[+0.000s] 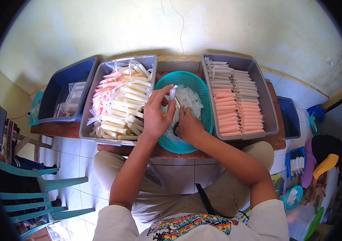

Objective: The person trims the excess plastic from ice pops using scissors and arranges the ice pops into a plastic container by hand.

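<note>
Left hand: pinching pale tube-shaped plastic packet, tilted near upright above round turquoise mesh plastic basket. Right hand: gripping black-handled metal cutting tool, partly hidden by fingers, blade just beside packet. Basket contains crumpled clear plastic scraps. Grey rectangular plastic trays of filled tubes flank basket.

My left hand holds a pale tube up over the green basket. My right hand grips a black-handled tool. Gray trays sit either side.
</note>
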Demonstrator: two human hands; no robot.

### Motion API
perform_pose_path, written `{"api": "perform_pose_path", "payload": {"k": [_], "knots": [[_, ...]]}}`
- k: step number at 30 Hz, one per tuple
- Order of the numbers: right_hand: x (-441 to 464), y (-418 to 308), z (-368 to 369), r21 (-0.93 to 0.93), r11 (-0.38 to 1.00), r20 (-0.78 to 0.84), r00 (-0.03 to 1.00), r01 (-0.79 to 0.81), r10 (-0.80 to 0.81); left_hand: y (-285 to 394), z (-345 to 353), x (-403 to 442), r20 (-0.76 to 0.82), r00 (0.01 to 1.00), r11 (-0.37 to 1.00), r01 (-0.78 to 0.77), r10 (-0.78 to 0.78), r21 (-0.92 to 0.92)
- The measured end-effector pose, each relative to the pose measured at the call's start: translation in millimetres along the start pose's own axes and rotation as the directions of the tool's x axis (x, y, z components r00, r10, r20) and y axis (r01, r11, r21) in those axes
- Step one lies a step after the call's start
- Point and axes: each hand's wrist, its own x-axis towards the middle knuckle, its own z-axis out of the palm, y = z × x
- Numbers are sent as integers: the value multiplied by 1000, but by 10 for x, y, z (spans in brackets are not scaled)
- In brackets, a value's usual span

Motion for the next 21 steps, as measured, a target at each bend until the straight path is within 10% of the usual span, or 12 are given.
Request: {"api": "perform_pose_path", "payload": {"k": [9,14,21], "knots": [[-180,24,-387,94,993,50,996,66,-71,-4,3,-18,9,999,994,39,-38,-101],[-328,197,-924,186,897,-169,912,402,-374,76,34,-46,1,996,967,85,-88,-240],[-502,438,-980,323,807,-348,855,494,-384,283,177,-137,94,978,894,207,-184,-397]]}}
